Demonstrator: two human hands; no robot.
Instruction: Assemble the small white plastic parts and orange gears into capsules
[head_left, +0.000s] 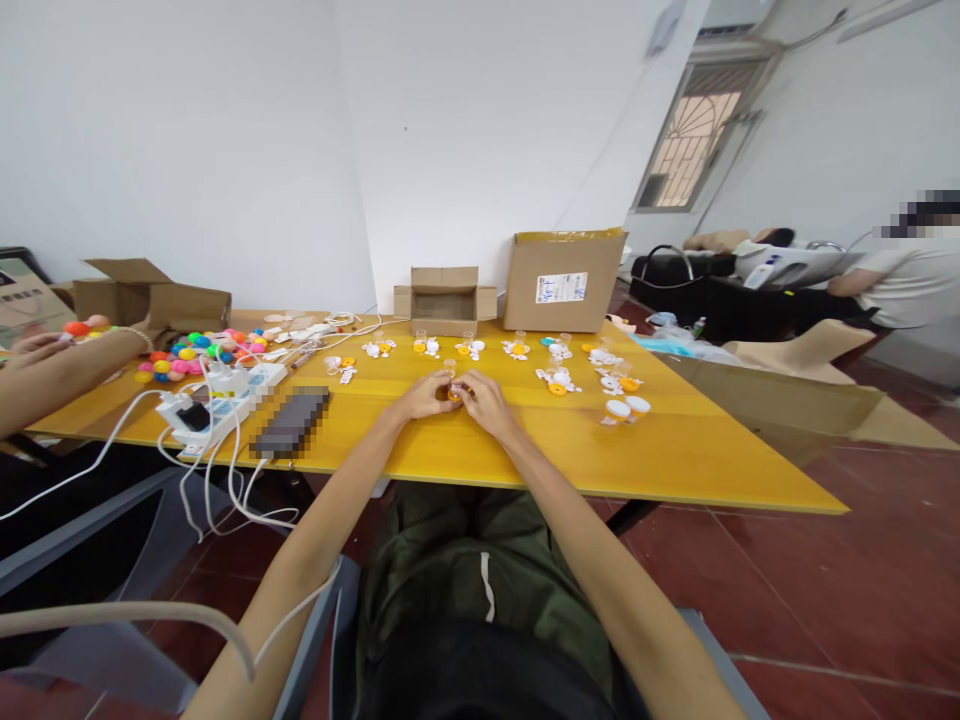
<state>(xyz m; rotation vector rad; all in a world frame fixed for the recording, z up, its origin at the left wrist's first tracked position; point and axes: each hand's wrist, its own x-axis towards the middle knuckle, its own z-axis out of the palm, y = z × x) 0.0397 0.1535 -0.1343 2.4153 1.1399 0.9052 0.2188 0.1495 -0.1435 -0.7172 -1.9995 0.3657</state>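
At the middle of the yellow table [420, 440], my left hand [426, 397] curls its fingers around a small round orange plastic part [454, 395]. My right hand [484, 397] pinches at the same part from the other side, with a bit of white showing at its fingertips. The fingers cover most of the part, so its full shape is hidden. Just beyond my hands stands a small clear cup [450, 367]. Farther back lie small piles of orange and white plastic pieces [516, 350] with clear cups. To the right sit two white-lidded clear containers [618, 410].
An open small carton [445, 310] and a large cardboard box [564, 282] stand along the wall. Left are a power strip [232, 405] with white cables, a phone [292, 422] and colourful balls [191, 355]. Another person's arm [75, 380] reaches in at far left.
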